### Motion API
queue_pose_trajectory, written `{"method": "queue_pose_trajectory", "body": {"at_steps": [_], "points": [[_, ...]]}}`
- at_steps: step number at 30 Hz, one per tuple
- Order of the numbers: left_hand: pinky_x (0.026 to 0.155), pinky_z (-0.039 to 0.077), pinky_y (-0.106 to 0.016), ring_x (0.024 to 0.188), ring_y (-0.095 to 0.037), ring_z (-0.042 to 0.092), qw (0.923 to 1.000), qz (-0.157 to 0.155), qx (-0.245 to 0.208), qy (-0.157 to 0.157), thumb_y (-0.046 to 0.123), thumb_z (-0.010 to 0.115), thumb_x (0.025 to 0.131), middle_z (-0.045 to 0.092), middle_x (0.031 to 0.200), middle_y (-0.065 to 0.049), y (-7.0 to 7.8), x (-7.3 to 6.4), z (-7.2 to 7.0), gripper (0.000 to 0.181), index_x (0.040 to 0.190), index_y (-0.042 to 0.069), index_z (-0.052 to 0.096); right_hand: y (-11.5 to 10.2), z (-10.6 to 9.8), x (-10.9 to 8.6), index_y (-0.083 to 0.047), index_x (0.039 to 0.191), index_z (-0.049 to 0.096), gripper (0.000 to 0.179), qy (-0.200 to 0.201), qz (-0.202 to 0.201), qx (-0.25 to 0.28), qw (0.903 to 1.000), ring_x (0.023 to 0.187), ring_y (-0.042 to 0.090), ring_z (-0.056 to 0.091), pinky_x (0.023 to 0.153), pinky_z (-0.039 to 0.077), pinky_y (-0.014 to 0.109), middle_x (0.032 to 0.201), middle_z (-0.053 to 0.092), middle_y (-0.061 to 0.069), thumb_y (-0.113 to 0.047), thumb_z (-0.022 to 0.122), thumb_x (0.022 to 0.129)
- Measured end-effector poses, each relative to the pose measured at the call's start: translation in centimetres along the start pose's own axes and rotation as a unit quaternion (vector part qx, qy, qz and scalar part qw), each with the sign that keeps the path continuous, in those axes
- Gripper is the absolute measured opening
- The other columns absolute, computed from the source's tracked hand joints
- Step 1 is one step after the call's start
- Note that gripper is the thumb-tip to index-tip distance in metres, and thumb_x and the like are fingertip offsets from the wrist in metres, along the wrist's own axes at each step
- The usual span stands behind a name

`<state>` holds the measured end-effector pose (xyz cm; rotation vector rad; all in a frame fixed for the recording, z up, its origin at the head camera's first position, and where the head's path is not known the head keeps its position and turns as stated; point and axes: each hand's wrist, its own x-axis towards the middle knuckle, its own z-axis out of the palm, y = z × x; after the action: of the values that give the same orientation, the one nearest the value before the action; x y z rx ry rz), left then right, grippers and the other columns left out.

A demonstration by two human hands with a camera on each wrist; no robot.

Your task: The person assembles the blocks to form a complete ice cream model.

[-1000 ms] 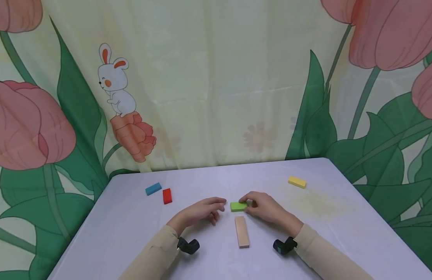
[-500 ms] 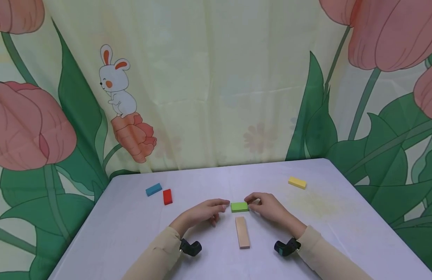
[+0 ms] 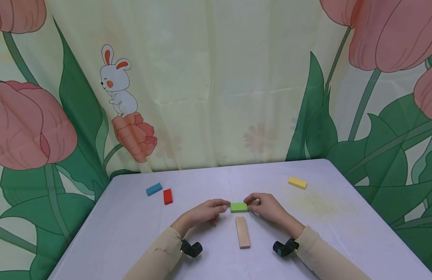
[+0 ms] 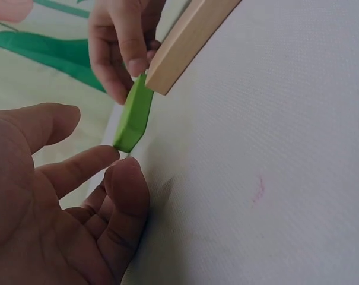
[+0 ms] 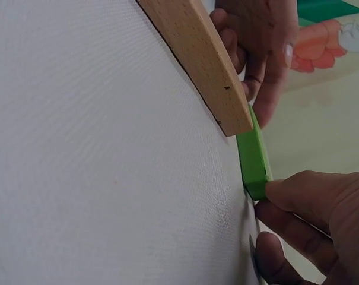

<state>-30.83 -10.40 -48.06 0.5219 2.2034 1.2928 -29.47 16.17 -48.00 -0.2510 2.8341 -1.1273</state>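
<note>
A flat green block (image 3: 238, 207) lies crosswise on the white table between my hands. My left hand (image 3: 203, 212) stands at its left end, and a fingertip meets that end in the left wrist view. At the right end is my right hand (image 3: 268, 206), its thumb and forefinger bent, with a fingertip touching the block's end in the right wrist view. Neither hand wraps round the block. Just nearer to me lies a longer plain wooden block (image 3: 242, 232), pointing toward the green one and untouched.
On the far left of the white tabletop (image 3: 125, 225) lie a blue block (image 3: 154, 189) and a red block (image 3: 168, 196). A yellow block (image 3: 297, 182) sits at the far right. Behind the table hangs a curtain (image 3: 209, 97) printed with tulips and a rabbit.
My right hand has let go of the green block's top and drawn back to its right end. My left hand has moved right until it meets the left end.
</note>
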Motion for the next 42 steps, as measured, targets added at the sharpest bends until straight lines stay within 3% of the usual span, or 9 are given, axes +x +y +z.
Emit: {"method": "queue_pose_trajectory", "body": {"at_steps": [22,42], "points": [[0.072,0.049,-0.032,0.073,-0.019,0.055,0.9998,0.004,0.016,0.012,0.036,0.054,0.106,0.056,0.085,-0.005,0.11,-0.22,0.30,0.035,0.134,0.018,0.064,0.28,0.12,-0.26,-0.025,0.103,0.077,0.015,-0.007,-0.007,0.021,0.9997,0.091,0.015,0.057,0.077,0.048,0.032,0.104,0.072,-0.007,-0.019,0.080,0.090],[0.066,0.044,-0.031,0.067,-0.017,0.051,0.9991,0.002,0.035,0.025,0.035,0.056,0.105,0.056,0.079,-0.004,0.36,-0.28,0.79,0.030,0.128,0.017,0.066,0.65,-0.36,-0.27,-0.022,0.103,0.076,0.016,-0.045,-0.035,0.042,0.9975,0.081,0.017,0.054,0.065,0.045,0.029,0.102,0.072,-0.005,-0.019,0.081,0.088]]}}
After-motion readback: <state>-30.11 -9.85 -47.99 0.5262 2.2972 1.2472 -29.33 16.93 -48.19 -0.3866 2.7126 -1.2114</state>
